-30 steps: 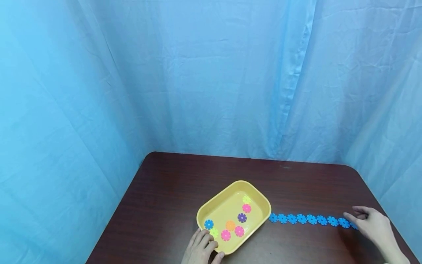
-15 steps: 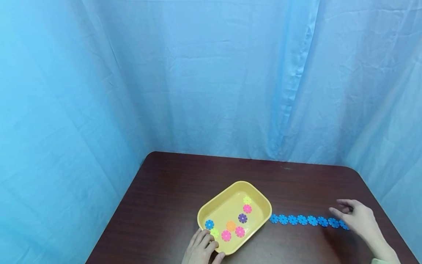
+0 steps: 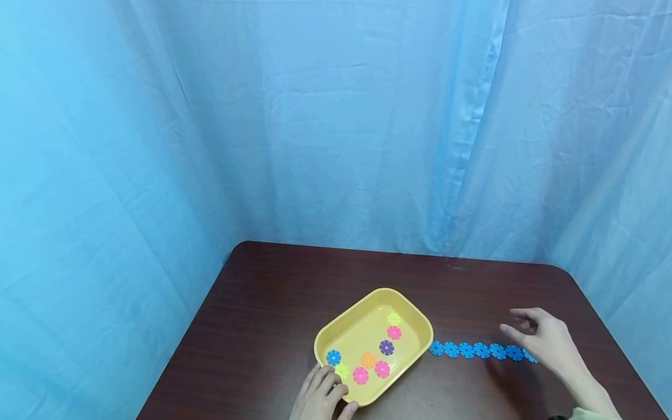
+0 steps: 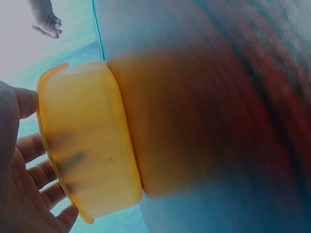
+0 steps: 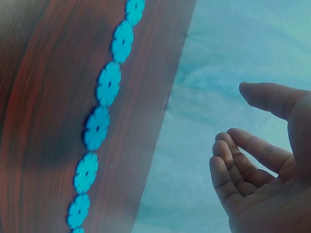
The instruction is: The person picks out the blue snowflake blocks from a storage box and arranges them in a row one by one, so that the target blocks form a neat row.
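Observation:
My left hand [image 3: 319,392] grips the near left rim of a yellow plastic basin [image 3: 343,322], its fingers over the edge in the left wrist view. Inside the basin lie several flat notched snowflake discs: a blue disc [image 3: 333,357], an orange disc [image 3: 367,360], a purple disc [image 3: 387,347], plus pink and yellow ones. To its right, a row of joined blue snowflake discs [image 3: 481,350] lies on the table. Above the right part of this row hovers my right hand [image 3: 546,341], holding nothing, its thumb and fingers apart in the right wrist view. It hides the row's right end.
The dark wood table [image 3: 294,274] carries the basin and the row. Light blue curtains [image 3: 336,128] hang behind it and along both sides. The row's left end meets the basin's right rim in the head view.
My right hand has moved left above the blue row, from its right end toward the basin. The left hand and the basin have stayed in place.

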